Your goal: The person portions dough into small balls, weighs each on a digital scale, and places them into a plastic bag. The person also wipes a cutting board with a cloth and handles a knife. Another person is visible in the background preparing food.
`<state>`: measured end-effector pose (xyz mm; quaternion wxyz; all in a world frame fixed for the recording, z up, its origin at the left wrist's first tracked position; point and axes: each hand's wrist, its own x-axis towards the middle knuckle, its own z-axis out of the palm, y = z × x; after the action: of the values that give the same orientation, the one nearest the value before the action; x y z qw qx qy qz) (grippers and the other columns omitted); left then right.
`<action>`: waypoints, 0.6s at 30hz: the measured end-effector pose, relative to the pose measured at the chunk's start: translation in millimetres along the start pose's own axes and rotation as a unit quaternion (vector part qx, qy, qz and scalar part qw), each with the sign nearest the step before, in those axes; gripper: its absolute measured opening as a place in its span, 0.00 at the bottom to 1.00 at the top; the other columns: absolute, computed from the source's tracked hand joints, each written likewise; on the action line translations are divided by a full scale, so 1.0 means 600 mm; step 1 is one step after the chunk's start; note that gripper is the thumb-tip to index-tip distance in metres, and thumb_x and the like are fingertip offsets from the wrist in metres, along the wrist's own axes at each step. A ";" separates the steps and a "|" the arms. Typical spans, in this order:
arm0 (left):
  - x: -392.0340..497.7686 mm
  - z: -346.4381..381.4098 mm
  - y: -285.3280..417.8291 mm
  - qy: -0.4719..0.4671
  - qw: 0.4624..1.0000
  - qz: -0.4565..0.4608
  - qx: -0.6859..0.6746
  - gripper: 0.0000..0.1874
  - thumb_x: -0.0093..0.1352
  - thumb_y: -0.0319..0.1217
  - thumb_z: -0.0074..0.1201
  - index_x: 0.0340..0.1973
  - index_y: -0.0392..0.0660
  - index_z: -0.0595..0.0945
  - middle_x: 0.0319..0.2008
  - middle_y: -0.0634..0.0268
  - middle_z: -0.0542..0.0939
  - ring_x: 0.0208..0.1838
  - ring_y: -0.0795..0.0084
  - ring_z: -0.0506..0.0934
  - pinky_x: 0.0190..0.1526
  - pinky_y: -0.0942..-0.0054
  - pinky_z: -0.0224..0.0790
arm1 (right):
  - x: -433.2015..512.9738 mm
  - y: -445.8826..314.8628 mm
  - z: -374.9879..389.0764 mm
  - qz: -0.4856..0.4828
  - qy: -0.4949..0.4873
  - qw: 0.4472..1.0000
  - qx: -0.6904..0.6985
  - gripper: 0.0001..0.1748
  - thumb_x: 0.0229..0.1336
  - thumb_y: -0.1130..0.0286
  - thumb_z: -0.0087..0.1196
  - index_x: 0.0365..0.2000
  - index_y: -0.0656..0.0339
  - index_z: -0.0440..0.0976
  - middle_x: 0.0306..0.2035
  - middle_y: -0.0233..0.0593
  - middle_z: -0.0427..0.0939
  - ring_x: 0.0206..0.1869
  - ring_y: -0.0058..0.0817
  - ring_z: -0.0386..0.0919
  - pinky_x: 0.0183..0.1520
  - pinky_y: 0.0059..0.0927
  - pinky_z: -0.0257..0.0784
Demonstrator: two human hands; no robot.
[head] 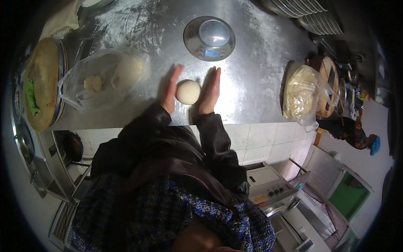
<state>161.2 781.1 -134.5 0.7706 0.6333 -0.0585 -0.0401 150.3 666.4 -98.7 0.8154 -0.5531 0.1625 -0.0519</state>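
A smooth, pale dough ball (189, 92) rests on the stainless steel worktop (252, 104) between my two hands. My left hand (171, 89) stands on edge along the ball's left side, its fingers straight; I cannot tell whether the palm touches it. On the other side my right hand (212, 91) is held flat and upright, with a narrow gap to the dough. Just beyond the fingertips sits a round digital kitchen scale (215, 33) with a lit display and a bare weighing plate. A clear plastic bag (104, 66) to the left has a small dough piece (93, 83) in it.
Left, a round wooden board (44, 85) bears a green cloth-like item (31, 96). A plastic-wrapped dough mass (300, 91) lies right, near another wooden board (327, 85). Flour (126, 25) dusts the far worktop. Stacked metal pans (296, 9) stand far right; a person (355, 134) is beyond.
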 end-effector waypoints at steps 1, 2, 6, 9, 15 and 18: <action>-0.011 0.005 0.001 -0.044 0.999 -0.013 0.017 0.42 0.78 0.59 0.22 0.76 0.39 0.52 0.77 0.53 0.54 0.80 0.60 0.49 0.77 0.62 0.35 | 0.003 -0.002 0.006 0.072 0.033 0.996 0.042 0.42 0.74 0.49 0.34 0.73 0.71 0.43 0.76 0.53 0.46 0.78 0.39 0.45 0.78 0.35 0.38; -0.013 0.013 0.000 -0.060 0.987 0.071 0.133 0.41 0.78 0.58 0.22 0.75 0.40 0.53 0.78 0.54 0.53 0.80 0.60 0.49 0.77 0.62 0.38 | 0.002 -0.003 0.011 0.065 0.025 0.997 0.031 0.41 0.74 0.49 0.35 0.73 0.71 0.44 0.76 0.54 0.46 0.78 0.41 0.45 0.78 0.37 0.38; 0.010 0.015 -0.008 -0.057 0.997 -0.029 -0.040 0.41 0.78 0.59 0.24 0.77 0.43 0.48 0.77 0.54 0.55 0.79 0.61 0.51 0.76 0.61 0.39 | -0.035 -0.013 0.009 -0.026 -0.066 0.991 -0.110 0.40 0.73 0.51 0.36 0.72 0.71 0.46 0.75 0.57 0.47 0.78 0.48 0.44 0.77 0.46 0.37; 0.015 -0.012 -0.003 0.023 0.998 0.027 -0.052 0.40 0.79 0.57 0.23 0.77 0.42 0.46 0.78 0.55 0.53 0.80 0.62 0.47 0.78 0.60 0.30 | -0.039 -0.022 -0.004 -0.146 -0.066 0.901 -0.402 0.40 0.72 0.52 0.36 0.72 0.71 0.48 0.75 0.60 0.48 0.78 0.53 0.44 0.77 0.52 0.36; -0.051 -0.064 0.016 0.061 0.997 0.027 0.026 0.41 0.79 0.57 0.21 0.76 0.40 0.43 0.79 0.54 0.49 0.81 0.59 0.44 0.78 0.58 0.27 | 0.003 0.007 0.043 -0.309 -0.215 0.651 -0.659 0.35 0.63 0.51 0.50 0.64 0.62 0.67 0.70 0.38 0.64 0.74 0.46 0.56 0.74 0.62 0.42; -0.062 -0.065 0.017 0.063 0.998 0.006 0.026 0.42 0.79 0.57 0.23 0.76 0.39 0.42 0.79 0.53 0.49 0.81 0.58 0.44 0.77 0.58 0.28 | 0.008 0.005 0.041 -0.287 -0.226 0.673 -0.643 0.31 0.66 0.54 0.49 0.63 0.62 0.68 0.69 0.42 0.66 0.73 0.42 0.59 0.73 0.54 0.49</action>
<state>129.7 826.1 -133.6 0.7562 0.6541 -0.0147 0.0061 162.3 688.2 -94.2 0.2149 -0.9550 -0.2005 -0.0397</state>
